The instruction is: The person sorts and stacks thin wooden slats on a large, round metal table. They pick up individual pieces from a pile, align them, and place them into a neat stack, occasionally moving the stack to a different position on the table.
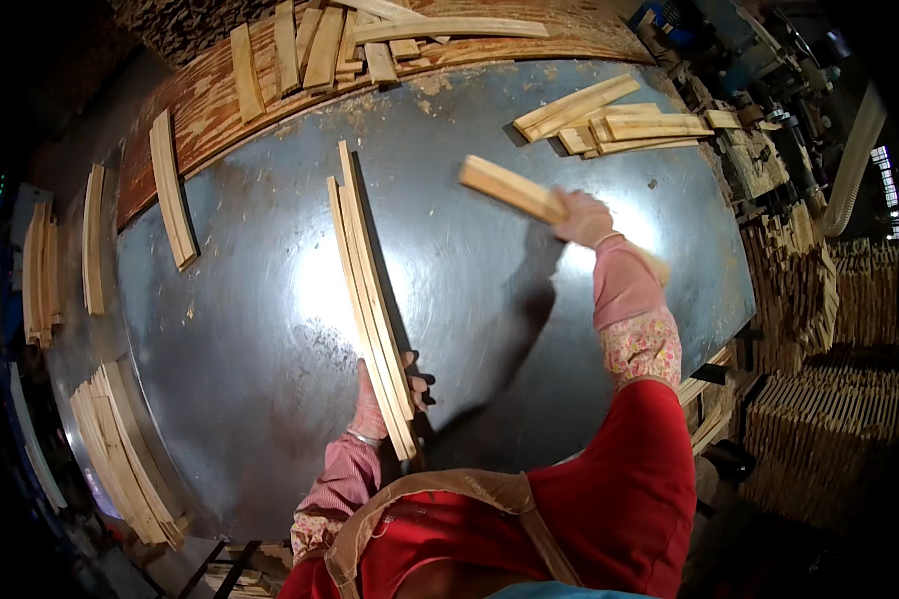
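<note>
My left hand (373,399) is closed round the near end of a few long wooden strips (368,299). These strips lie side by side, their ends uneven, pointing away from me over the grey metal tabletop (270,439). Out to the right, my right hand (583,217) grips a pale wooden board (509,187) near its middle. That board is held above the tabletop and casts a dark shadow; part of it is hidden behind my hand and sleeve, and it is slightly blurred.
A small pile of wooden pieces (649,128) lies at the far right. More boards (325,50) rest on a worn brown panel (469,50) along the back. Further strips (120,449) lie at the left edge. Stacked wood (819,429) and machinery (759,90) stand right of the table.
</note>
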`<state>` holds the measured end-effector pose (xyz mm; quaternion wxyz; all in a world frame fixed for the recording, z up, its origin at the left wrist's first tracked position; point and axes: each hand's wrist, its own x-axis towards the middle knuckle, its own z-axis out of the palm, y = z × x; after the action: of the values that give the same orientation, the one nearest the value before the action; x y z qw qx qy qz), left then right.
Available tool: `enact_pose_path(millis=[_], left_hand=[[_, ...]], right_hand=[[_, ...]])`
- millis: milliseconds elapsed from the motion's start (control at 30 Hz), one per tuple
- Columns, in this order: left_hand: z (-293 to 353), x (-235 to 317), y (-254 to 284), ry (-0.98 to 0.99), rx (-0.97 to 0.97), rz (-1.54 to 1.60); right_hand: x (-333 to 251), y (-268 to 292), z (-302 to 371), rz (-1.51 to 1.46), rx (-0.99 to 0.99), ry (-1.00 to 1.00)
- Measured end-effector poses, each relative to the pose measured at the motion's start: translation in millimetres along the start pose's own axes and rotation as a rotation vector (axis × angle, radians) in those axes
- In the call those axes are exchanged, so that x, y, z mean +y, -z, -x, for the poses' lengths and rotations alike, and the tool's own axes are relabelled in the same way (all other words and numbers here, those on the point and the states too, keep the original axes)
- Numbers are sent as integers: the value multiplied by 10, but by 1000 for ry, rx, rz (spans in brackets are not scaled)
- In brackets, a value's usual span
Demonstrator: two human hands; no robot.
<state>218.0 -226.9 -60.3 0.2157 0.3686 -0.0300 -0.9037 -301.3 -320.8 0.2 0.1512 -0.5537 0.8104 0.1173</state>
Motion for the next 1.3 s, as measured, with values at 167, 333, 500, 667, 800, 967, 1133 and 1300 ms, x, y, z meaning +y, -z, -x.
enact_pose_path(millis=[167,333,500,667,800,967,1133,1300], left_hand=[[-290,-143,-242,-38,-110,65],[-320,-178,-152,-185,-12,105],[-452,16,421,-25,24,101],[-472,323,388,-124,4,-203],[-620,1234,9,-325,199,-1022],[-961,2903,-1760,-691,532,-1430],[-1328,3834,-2350,-649,828,-2017],[-667,3164,-2012,-700,439,-2153]], right_hand=[[-1872,333,353,-565,-355,444],[-2023,55,-850,-653,300,475],[-843,649,-2009,-99,470,-123],[-338,254,-1873,31,355,-168],[68,-308,-883,103,439,79],[179,-593,690,52,254,65],[112,-705,1104,36,212,-87],[180,-693,841,-252,415,-204]])
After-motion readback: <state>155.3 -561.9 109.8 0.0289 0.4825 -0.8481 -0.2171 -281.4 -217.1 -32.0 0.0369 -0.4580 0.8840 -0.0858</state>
